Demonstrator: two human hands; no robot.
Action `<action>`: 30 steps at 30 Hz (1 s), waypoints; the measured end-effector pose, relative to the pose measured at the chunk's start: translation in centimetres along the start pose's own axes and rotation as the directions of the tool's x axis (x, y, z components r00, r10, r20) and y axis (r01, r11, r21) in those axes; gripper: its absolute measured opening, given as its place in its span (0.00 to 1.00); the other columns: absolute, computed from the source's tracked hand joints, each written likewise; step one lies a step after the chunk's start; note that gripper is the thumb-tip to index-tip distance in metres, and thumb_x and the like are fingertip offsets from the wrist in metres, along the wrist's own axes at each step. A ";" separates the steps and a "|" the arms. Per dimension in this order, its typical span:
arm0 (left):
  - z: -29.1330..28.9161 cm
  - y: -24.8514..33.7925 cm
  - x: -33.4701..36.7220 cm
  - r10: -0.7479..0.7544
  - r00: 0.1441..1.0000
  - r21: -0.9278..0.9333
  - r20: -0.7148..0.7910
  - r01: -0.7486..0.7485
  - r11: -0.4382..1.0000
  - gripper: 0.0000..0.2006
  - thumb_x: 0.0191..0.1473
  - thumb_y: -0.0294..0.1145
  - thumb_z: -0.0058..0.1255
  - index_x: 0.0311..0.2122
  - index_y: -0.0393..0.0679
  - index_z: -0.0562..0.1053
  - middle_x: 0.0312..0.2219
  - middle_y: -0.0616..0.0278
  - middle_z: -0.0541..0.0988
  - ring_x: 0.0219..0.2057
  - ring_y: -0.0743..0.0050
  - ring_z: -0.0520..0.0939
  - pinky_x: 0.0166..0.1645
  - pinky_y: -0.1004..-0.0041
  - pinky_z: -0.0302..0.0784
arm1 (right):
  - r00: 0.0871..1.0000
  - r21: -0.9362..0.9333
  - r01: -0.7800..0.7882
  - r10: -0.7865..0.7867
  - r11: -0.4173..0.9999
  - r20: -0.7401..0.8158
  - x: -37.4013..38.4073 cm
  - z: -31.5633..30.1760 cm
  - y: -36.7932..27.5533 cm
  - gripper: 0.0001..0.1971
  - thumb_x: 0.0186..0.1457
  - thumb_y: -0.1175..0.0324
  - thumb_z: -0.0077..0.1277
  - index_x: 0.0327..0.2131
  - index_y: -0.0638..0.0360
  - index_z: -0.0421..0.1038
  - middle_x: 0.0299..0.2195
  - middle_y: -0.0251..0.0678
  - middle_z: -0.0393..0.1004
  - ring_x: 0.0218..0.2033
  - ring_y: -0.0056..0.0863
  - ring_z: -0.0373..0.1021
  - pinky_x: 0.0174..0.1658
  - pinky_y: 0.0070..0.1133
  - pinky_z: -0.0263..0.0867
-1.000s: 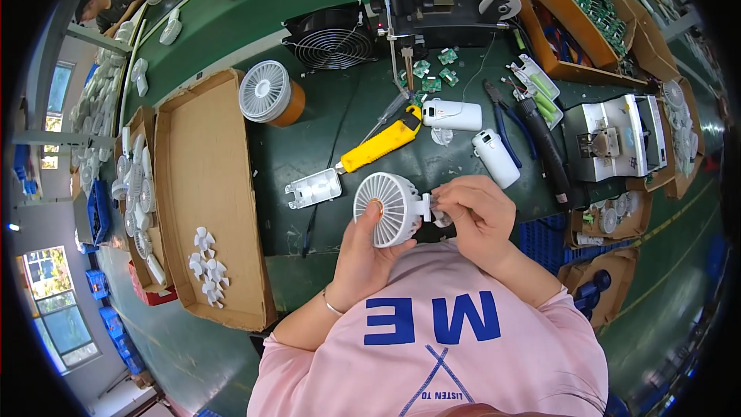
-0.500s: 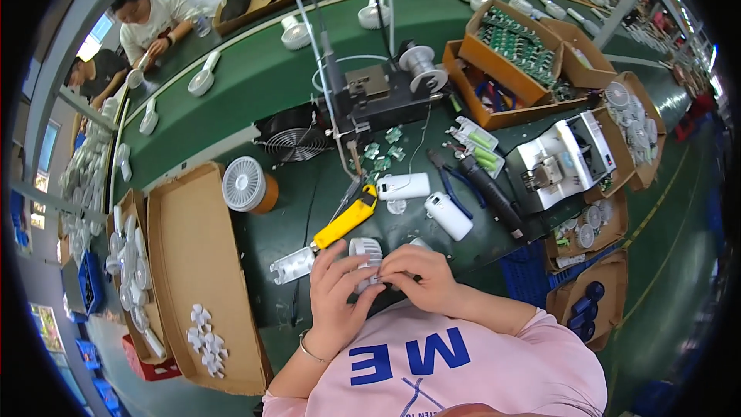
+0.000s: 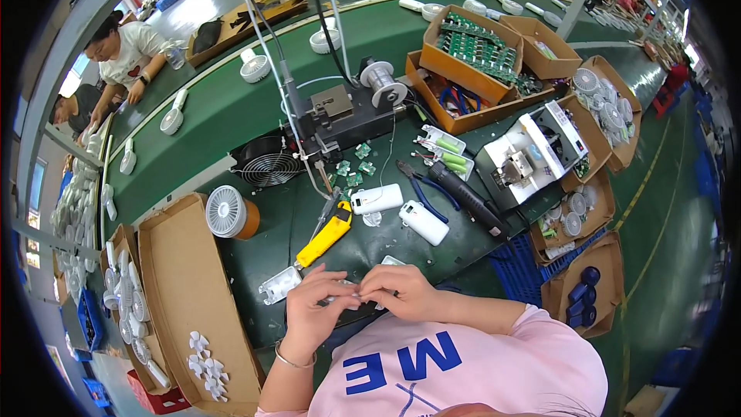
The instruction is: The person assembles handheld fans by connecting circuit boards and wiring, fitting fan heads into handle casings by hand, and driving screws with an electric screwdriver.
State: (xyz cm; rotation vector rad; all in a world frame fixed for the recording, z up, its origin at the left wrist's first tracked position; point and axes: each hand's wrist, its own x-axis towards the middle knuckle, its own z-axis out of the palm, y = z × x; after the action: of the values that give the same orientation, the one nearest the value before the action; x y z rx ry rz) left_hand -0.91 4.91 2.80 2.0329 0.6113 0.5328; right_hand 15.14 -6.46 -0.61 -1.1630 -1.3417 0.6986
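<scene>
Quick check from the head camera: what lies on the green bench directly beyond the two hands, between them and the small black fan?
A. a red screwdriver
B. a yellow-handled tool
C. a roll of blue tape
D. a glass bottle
B: a yellow-handled tool lies slanted on the green bench just beyond the left hand and right hand, on the near side of the black fan.

A small white plastic part [image 3: 349,287], mostly hidden, sits pinched between both hands' fingers.
</scene>
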 end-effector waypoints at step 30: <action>3.8 -5.0 -2.2 -0.476 0.835 -0.936 0.275 0.346 0.066 0.06 0.56 0.28 0.49 0.39 0.41 0.71 0.26 0.63 0.76 0.27 0.75 0.78 0.35 0.77 0.74 | 0.983 0.046 0.065 -0.056 0.997 -0.176 -0.9 1.6 -0.2 0.05 0.51 0.79 0.51 0.33 0.63 0.70 0.31 0.38 0.72 0.29 0.33 0.70 0.31 0.22 0.66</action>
State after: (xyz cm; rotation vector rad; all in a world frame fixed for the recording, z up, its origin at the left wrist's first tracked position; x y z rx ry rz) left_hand -1.44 3.39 -3.62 0.4850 0.6277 0.4681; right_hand 13.44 -7.01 -1.02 -1.1106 -1.2003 0.5708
